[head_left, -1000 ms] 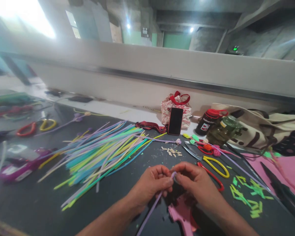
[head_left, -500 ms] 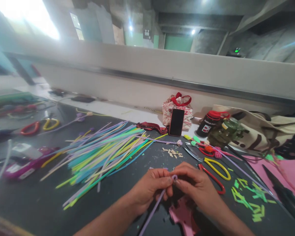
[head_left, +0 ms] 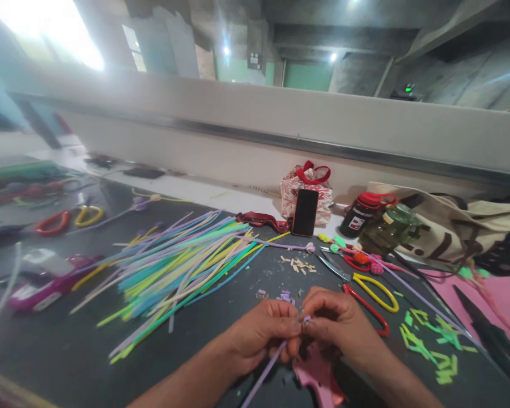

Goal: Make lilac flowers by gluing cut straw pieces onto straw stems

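Observation:
My left hand (head_left: 274, 327) is closed in a pinch on a lavender pipe cleaner (head_left: 264, 373), whose long tail slants down toward the bottom edge. Thumb and forefinger of my right hand (head_left: 334, 317) grip the small curled end of that same piece. The two hands nearly touch, and their fingers partly hide the curl. Below them lies a pink tool-like object (head_left: 317, 377), partly covered by the right hand. Short lavender cut bits (head_left: 285, 296) lie just beyond the fingertips.
A heap of coloured pipe cleaners (head_left: 182, 260) spreads to the left. Scissors with red and yellow handles (head_left: 376, 292) lie right of my hands, near green offcuts (head_left: 444, 340). Behind stand a phone (head_left: 305, 212), a black bottle (head_left: 359, 215) and a patterned bag (head_left: 289, 195).
Both hands have dropped slightly toward me, and the curled end has moved a little down and right with them. The lavender bits behind the fingers now show more.

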Motion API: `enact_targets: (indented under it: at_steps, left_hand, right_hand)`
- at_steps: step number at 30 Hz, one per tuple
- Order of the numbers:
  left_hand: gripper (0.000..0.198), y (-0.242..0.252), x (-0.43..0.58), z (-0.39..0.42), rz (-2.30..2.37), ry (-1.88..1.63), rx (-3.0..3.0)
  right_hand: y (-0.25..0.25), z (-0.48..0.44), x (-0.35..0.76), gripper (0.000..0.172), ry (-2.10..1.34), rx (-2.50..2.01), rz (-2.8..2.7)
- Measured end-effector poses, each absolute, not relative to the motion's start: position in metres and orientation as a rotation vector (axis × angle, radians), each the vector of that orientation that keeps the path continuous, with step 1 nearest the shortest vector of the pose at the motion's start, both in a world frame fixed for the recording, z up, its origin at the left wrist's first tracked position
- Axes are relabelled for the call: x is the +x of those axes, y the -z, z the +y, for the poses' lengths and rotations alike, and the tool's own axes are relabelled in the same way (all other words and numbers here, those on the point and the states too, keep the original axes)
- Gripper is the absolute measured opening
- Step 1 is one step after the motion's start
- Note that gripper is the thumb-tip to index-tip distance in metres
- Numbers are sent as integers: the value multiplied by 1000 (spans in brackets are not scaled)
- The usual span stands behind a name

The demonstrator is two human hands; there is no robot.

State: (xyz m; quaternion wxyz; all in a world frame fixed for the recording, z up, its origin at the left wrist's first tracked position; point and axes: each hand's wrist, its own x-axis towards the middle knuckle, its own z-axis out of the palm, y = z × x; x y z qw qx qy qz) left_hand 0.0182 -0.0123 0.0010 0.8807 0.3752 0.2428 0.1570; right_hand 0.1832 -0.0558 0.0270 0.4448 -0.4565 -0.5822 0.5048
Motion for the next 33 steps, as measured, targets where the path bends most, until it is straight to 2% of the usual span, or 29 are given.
enact_targets:
  at_steps: [5,10,16,23,27,31,33]
  left_hand:
    - [25,-9,19,-12,682,-458,915]
    - [26,-14,22,-13,809,-588,1012]
    - [29,-15,23,-16,811,-597,1032]
    - [25,-18,22,-15,827,-572,1028]
    - [27,-18,21,-14,809,-594,974]
    - [29,-16,20,-14,686,-549,866]
    - [29,-13,20,-13,608,-495,798]
  right_hand:
    - [-33,-54,188,11,-959,-1318,-1599]
    - [-38,-60,184,13,-582,-1481,-1879]
    - [-39,-69,171,13,-440,-1475,-1958]
    - [-39,-67,166,13,-553,-1490,-1877]
    - [-42,-64,171,20,-809,-1379,-1760]
    - [-40,-61,176,17,-1172,-1234,-1467]
    - [-38,-60,176,16,-1240,-1208,-1377]
